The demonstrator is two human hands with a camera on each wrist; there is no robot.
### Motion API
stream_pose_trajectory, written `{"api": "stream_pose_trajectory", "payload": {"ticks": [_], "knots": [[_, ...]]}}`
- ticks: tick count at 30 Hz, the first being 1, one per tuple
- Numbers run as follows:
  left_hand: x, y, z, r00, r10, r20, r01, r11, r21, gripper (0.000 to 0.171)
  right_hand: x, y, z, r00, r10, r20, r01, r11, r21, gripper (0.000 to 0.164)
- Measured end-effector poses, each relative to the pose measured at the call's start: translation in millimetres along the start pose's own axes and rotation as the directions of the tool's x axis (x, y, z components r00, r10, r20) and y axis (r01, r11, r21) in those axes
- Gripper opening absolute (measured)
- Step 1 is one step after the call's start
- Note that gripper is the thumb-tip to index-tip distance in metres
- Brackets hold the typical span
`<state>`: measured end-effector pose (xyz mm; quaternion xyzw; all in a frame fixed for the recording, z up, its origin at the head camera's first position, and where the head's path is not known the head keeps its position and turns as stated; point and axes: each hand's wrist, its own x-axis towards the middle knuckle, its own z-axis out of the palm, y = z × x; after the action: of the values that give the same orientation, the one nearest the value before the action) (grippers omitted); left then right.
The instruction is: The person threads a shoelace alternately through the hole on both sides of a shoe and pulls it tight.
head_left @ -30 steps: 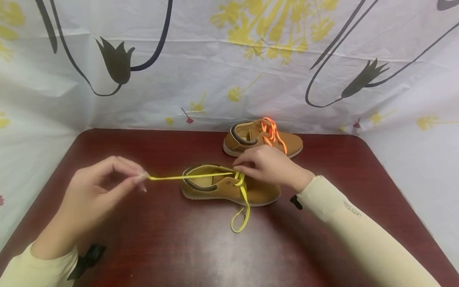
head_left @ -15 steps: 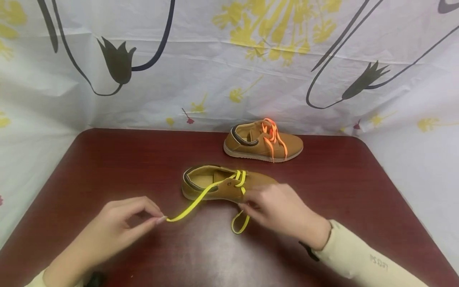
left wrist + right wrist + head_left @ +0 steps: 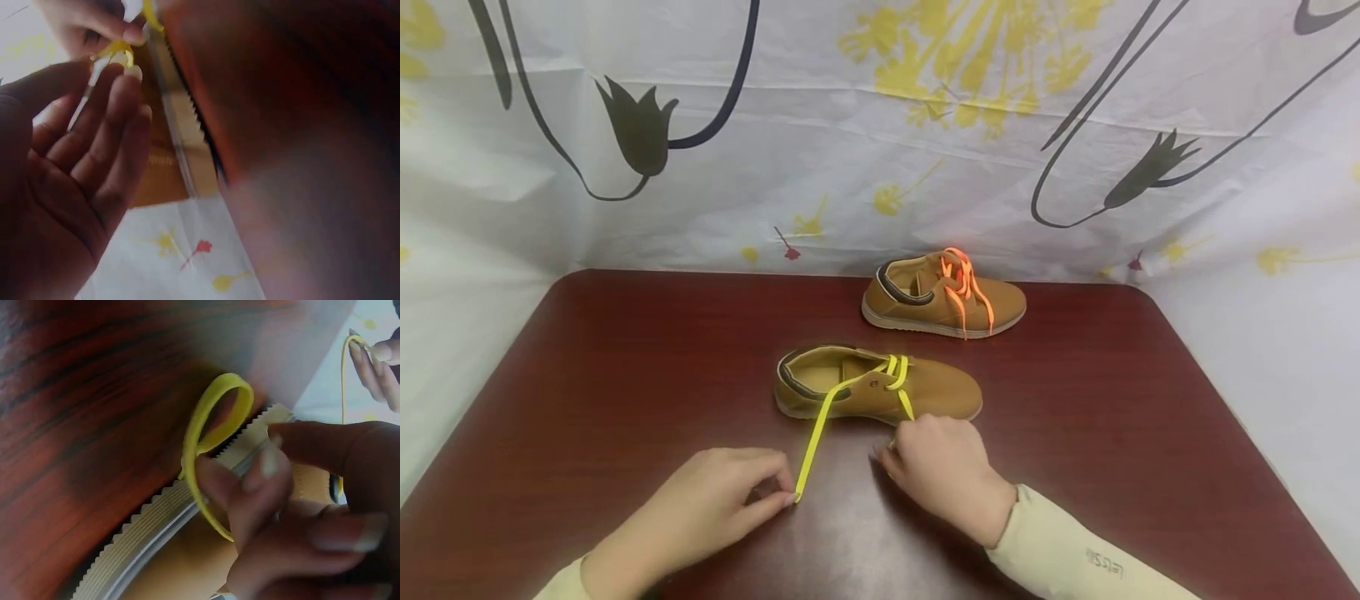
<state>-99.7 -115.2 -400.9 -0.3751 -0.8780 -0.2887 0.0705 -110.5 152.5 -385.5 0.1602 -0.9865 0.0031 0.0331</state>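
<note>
Side-on at the middle of the table lies a tan shoe (image 3: 943,387), its toe to the right. Yellow shoelace (image 3: 815,442) runs through its eyelets. My left hand (image 3: 722,504) pinches one lace end between thumb and fingertips, and that length slants from the shoe's opening down toward me. In front of the shoe, my right hand (image 3: 943,462) has its fingers curled on the other lace length, hiding part of it. The right wrist view shows this yellow lace (image 3: 194,437) looping out past the curled fingers, beside the ribbed sole (image 3: 147,528).
Behind, near the table's back edge, stands a second tan shoe (image 3: 1000,300) with an orange shoelace (image 3: 964,287). The dark red table (image 3: 625,358) is bounded by white curtains (image 3: 700,225) with flower prints at the back and sides.
My left hand has come down and right with its lace end, which now slants toward me. My right hand has left the eyelets and moved down along the other lace length.
</note>
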Motion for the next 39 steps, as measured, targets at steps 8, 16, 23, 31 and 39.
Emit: {"api": "stream_pose_trajectory", "payload": {"ticks": [8, 16, 23, 31, 39], "knots": [[13.0, 2.5, 6.4, 0.990, -0.109, 0.092, 0.096, 0.986, 0.139, 0.022, 0.8, -6.9, 13.0, 0.982, -0.030, -0.186, -0.012, 0.976, -0.219, 0.053], [27.4, -2.7, 3.5, 0.978, -0.151, 0.143, 0.124, 0.976, 0.180, 0.023, -4.7, -18.3, 24.0, 0.957, -0.064, -0.282, -0.049, 0.925, -0.377, 0.032], [33.0, -6.5, 1.8, 0.974, -0.167, 0.151, 0.133, 0.969, 0.210, 0.022, -7.3, -23.1, 26.8, 0.966, -0.055, -0.254, -0.038, 0.938, -0.344, 0.024], [35.9, -6.9, -1.1, 0.958, -0.233, 0.167, 0.191, 0.953, 0.234, 0.019, -10.3, -15.1, 20.5, 0.993, -0.051, -0.106, 0.022, 0.964, -0.263, 0.008], [47.7, 1.3, -22.6, 0.947, -0.248, 0.203, 0.209, 0.958, 0.196, 0.021, -15.5, -1.0, 15.0, 0.977, -0.114, -0.181, 0.085, 0.983, -0.161, 0.023]]}}
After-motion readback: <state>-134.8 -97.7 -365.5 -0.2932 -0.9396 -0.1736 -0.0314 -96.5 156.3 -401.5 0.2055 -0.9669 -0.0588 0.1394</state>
